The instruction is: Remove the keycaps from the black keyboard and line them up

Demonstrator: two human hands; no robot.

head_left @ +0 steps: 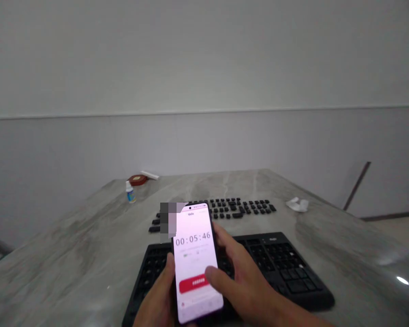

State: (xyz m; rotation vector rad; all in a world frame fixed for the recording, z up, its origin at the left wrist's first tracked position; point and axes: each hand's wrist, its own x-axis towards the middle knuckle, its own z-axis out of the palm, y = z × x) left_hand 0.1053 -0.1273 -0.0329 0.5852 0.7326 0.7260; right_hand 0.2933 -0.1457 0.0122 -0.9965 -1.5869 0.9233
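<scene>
A smartphone [195, 254] is held upright between both hands, its lit screen showing a timer at 00:05:46 and a red button. My left hand [158, 295] grips its left edge, thumb along the side. Around the right edge my right hand [240, 277] is wrapped, with the thumb touching the screen at the red button. Beneath the phone lies a black keyboard base [313, 288] with its keycaps off, partly hidden by the hands. Behind it, loose black keycaps [259, 206] are laid out in rows on the table.
The grey marble-patterned table [71, 259] reaches back to a pale wall. At the far left stand a small spray bottle [130, 193], a brown box [137, 180] and a white strip [150, 175]. Crumpled white tissue [297, 205] lies at the right.
</scene>
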